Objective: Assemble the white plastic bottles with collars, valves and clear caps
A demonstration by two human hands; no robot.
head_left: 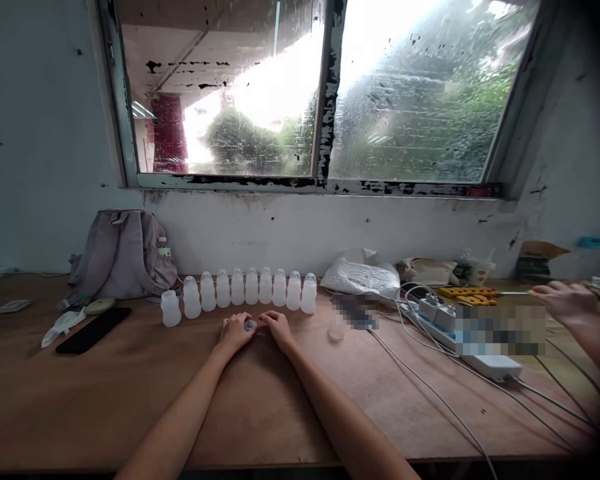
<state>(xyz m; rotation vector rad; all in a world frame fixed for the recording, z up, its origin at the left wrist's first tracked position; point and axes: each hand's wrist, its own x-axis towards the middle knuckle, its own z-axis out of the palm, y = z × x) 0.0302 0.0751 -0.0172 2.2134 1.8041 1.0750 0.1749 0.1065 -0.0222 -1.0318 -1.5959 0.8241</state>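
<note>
My left hand (pixel 236 331) is closed around a small clear round piece (pixel 250 325), perhaps a bottle nipple or lid part; its exact kind is too small to make out. My right hand (pixel 277 327) is beside it, fingertips pinched together at the piece's edge; whether they grip anything is hidden. Behind both hands, several frosted white baby bottles (pixel 237 288) stand upright in a curved row with clear caps on. At the row's left end, one bottle (pixel 171 311) has no cap. A loose clear cap (pixel 335 331) sits on the table to the right.
A black phone (pixel 94 331) and a grey backpack (pixel 123 257) are on the left. To the right lie a plastic bag (pixel 363 275), a white power strip (pixel 490 362) and trailing cables. Another person's hand (pixel 565 303) holds a screwdriver near yellow pieces (pixel 467 293).
</note>
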